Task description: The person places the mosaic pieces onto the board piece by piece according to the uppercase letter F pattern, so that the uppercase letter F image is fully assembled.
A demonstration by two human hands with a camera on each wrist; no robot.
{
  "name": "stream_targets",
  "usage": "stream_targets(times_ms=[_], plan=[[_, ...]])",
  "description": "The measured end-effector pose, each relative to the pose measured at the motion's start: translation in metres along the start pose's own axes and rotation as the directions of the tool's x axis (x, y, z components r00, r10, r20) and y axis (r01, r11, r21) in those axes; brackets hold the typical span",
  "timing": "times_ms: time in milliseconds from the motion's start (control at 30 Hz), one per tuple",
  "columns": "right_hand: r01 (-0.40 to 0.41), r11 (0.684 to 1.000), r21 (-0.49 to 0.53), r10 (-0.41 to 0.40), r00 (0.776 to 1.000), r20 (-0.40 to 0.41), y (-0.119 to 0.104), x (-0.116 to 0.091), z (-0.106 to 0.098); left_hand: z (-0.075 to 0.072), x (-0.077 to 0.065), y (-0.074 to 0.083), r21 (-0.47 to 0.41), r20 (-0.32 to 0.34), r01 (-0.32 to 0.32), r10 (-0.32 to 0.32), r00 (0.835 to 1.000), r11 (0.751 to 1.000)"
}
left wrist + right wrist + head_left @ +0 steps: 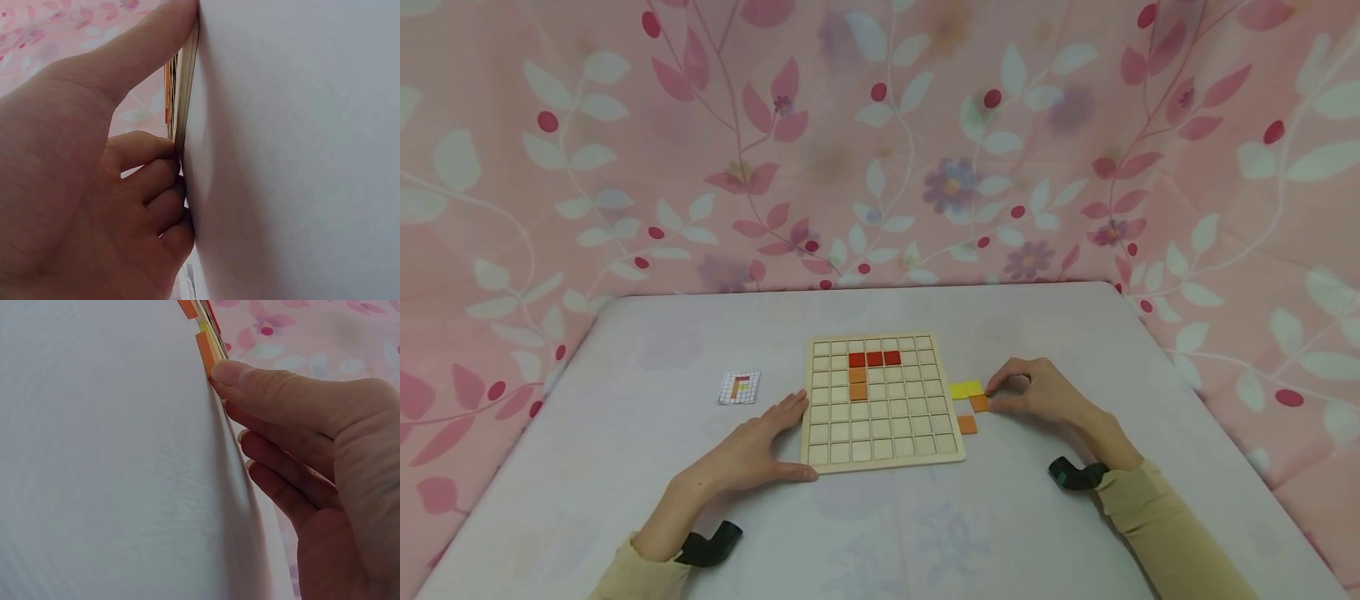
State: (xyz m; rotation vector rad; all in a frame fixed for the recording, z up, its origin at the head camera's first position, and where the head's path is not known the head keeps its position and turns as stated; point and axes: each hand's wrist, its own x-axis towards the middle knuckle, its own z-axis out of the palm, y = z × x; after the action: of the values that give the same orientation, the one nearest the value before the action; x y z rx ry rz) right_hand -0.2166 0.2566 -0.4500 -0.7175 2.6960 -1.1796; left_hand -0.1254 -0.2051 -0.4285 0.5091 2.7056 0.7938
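Observation:
A pale wooden grid board [880, 425] lies on the table. Three red tiles [875, 358] form a row in its upper cells, with two orange tiles [858, 391] below the leftmost. My left hand [748, 446] rests against the board, fingers spread along its left edge and thumb at the near left corner. Right of the board, the thumb and forefinger of my right hand [1037, 392] pinch a loose orange tile [978, 404]. Its remaining fingers show loosely bent in the right wrist view. Two yellow tiles [966, 390] lie right by those fingertips, and another orange tile [967, 425] sits nearer me, beside the board.
On the left lies a small card [739, 387] printed with a grid and a coloured pattern. The table [880, 533] has a white cloth, and a pink floral curtain [880, 150] hangs behind it. Both wrists wear black devices [711, 546].

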Motion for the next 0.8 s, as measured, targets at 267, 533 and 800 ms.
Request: stream_targets(times_ms=[267,533,800], plan=[[0.008,0.999,-0.034,-0.009,0.999,-0.041,0.0017,-0.0001,-0.001,0.0018,0.0018,-0.0013,0.001,-0.001,0.003,-0.003,1.0,1.0],[0.037,0.999,-0.024,-0.038,0.999,-0.039,0.0004,0.0001,0.001,0.0008,0.0009,-0.0002,0.014,0.004,0.006,-0.006,1.0,1.0],[0.061,0.998,-0.016,-0.061,0.997,-0.04,0.0024,0.0006,0.0013,0.0017,0.0017,-0.0016,0.021,0.001,0.005,-0.005,1.0,1.0]])
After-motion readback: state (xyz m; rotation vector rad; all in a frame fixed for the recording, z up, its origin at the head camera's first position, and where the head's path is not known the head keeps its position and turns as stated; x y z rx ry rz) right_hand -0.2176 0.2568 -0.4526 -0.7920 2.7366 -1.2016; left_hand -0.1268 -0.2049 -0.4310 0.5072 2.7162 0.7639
